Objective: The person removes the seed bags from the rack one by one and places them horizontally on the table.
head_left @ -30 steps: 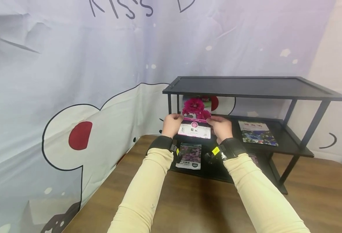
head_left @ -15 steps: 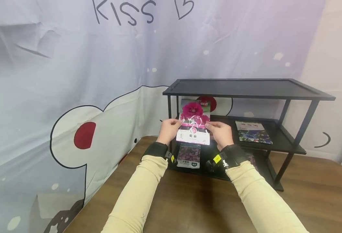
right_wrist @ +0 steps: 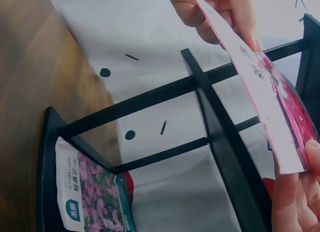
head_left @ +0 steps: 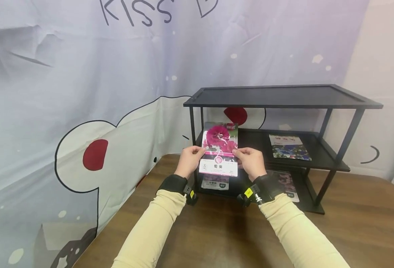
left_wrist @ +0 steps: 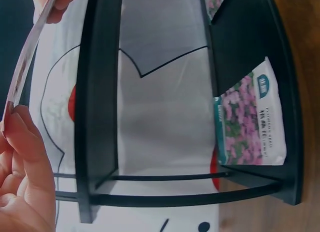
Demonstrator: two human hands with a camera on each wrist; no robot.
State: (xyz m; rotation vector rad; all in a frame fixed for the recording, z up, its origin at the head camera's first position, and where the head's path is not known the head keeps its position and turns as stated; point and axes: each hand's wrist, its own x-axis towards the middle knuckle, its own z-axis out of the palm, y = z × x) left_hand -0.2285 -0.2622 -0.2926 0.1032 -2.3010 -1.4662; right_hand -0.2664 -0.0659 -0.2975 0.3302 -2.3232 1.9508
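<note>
Between my two hands is a seed packet (head_left: pixel 218 149) with a magenta flower picture above and a white label band below. My left hand (head_left: pixel 189 160) pinches its left edge between thumb and fingers. On the opposite edge, my right hand (head_left: pixel 251 162) pinches it the same way. The packet faces me, in front of the left part of the black shelf rack (head_left: pixel 284 96). In the right wrist view the packet (right_wrist: pixel 257 81) appears nearly edge-on. Behind and below it, a pink-flowered seed packet (left_wrist: pixel 250 117) lies on the bottom shelf, partly hidden in the head view.
A blue-flowered seed packet (head_left: pixel 289 147) lies on the middle shelf at the right. Another pink-flowered packet (head_left: pixel 285 182) is on the bottom shelf, partly covered by my right wrist. The rack stands on a wooden table (head_left: pixel 217 230) before a printed cloth backdrop (head_left: pixel 133 74).
Both hands have drawn the magenta-flowered packet lower and nearer to me, out from under the rack's top. It now covers more of the pink packet below.
</note>
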